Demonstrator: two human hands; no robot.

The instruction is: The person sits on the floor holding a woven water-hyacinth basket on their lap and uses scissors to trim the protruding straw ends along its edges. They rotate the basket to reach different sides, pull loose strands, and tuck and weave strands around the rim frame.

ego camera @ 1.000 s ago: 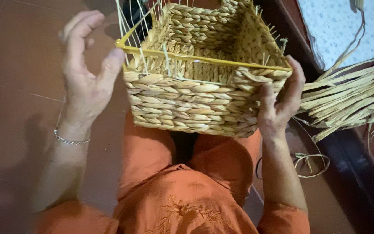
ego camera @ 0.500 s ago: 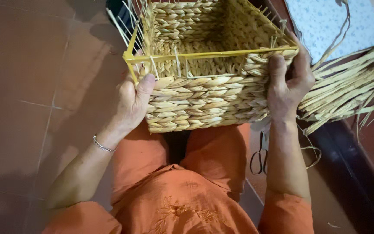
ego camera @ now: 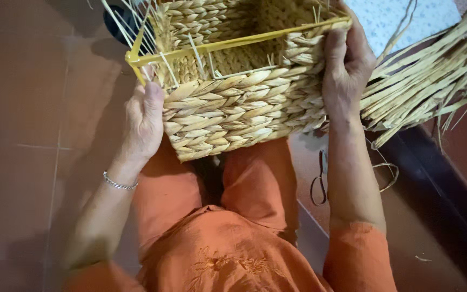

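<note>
Basket: a woven straw basket point(ego camera: 233, 108), box-shaped, sits on the person's lap, over the orange trousers point(ego camera: 255, 184). It is tipped a little, so we look down into it.
Left hand: the left hand point(ego camera: 144, 121) is pressed flat on the basket's left side, thumb up near the rim. The fingers are hidden behind the wall, so it looks like a loose, open hold.
Right hand: the right hand point(ego camera: 344, 70) is curled over the right corner, with its fingers closed on the rim there.
What is done: the walls are woven thick and tight almost to the top. The bottom looks woven too, as far as I can see inside.
What is left: the yellow frame point(ego camera: 233, 43) at the top is bare. Thin stiff sticks point(ego camera: 131, 24) poke up past it at the far left corner. I think the rim needs finishing and the sticks need trimming or tucking in.
Spare straw: a big bundle of dry straw strips point(ego camera: 428, 70) lies at the right, close to the basket.
Floor: red-brown tiles point(ego camera: 22, 108). A thin loop of cord point(ego camera: 320, 184) lies by the right arm.
Room: a pale spotted cloth point(ego camera: 401, 21) shows at the top right. A dark step edge point(ego camera: 449, 184) runs along the right side.
Bracelet: a silver bracelet point(ego camera: 119, 184) is on the left wrist.
</note>
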